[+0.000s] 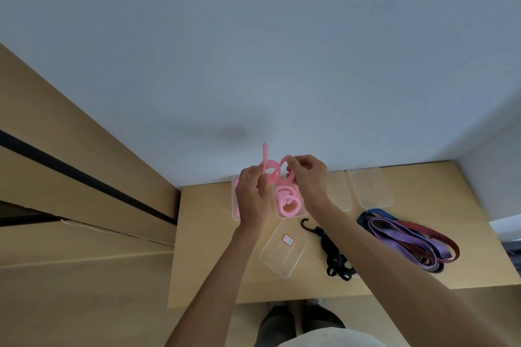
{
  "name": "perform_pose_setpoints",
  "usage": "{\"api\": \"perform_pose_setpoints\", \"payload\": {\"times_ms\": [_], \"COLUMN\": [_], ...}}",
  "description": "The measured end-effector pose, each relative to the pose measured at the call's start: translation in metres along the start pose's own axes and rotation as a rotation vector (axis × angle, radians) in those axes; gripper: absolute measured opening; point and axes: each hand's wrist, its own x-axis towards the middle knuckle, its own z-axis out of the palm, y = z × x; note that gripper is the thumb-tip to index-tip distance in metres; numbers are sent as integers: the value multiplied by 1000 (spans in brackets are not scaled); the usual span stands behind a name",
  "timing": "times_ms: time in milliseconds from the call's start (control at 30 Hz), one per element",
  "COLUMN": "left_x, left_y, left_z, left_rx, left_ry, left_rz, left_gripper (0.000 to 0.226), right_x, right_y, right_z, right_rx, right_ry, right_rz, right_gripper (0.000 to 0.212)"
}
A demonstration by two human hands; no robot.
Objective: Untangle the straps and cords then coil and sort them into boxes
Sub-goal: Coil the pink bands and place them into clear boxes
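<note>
Your left hand and right hand both pinch the pink strap with curled fingers, holding it directly above the open box of coiled pink straps at the far table edge, loose end pointing up.

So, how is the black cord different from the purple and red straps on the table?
The black cord is thin, bunched and tangled, with a hook at its far end; the purple and red straps are flat, wide and lie in long loose loops. The black cord lies between the arms, the straps further right. Both lie on the table, outside the boxes, untouched.
</note>
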Motion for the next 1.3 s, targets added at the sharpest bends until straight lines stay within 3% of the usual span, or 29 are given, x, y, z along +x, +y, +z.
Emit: {"api": "perform_pose_setpoints", "payload": {"times_ms": [167, 300, 367, 467, 500, 567, 700, 833, 933, 1067, 1200, 1300], "left_x": [-6, -5, -4, 5, 9, 15, 23, 22, 18, 16, 12, 10], "left_y": [8, 3, 8, 27, 31, 28, 23, 29, 25, 25, 19, 24], "left_z": [3, 3, 1, -2, -2, 0, -3, -4, -6, -17, -10, -8], "left_rx": [72, 134, 59, -361, -423, -395, -267, -296, -329, -463, -607, -470], "left_ry": [-46, -117, -167, -257, -273, -324, -406, -547, -624, -620, -596, -579], "left_rz": [121, 160, 22, -519, -588, -592, -566, -569, -595, -671, -754, -684], "left_gripper": [30, 32, 27, 21, 27, 38, 46, 39, 23, 26, 20, 13], "right_x": [-1, -1, 0, -4, -6, -7, -1, 3, 13, 21, 21, 23], "right_y": [-5, -5, -2, -1, -2, -2, 7, 20, 24, 39, 45, 39], "right_z": [8, 2, -1, -1, -1, 0, -4, -6, -16, -28, -18, -15], "right_rx": [-106, -196, -223, -219, -207, -218, -349, -341, -262, -87, 7, -26], "right_ry": [-136, -114, -113, -144, -163, -182, -162, -6, 83, -35, 10, 13], "right_rz": [10, -96, -125, -149, -161, -188, -214, -191, -60, 113, 190, 158], "right_gripper": [52, 41, 39, 30, 24, 18, 25, 30, 28, 22, 29, 33]}}
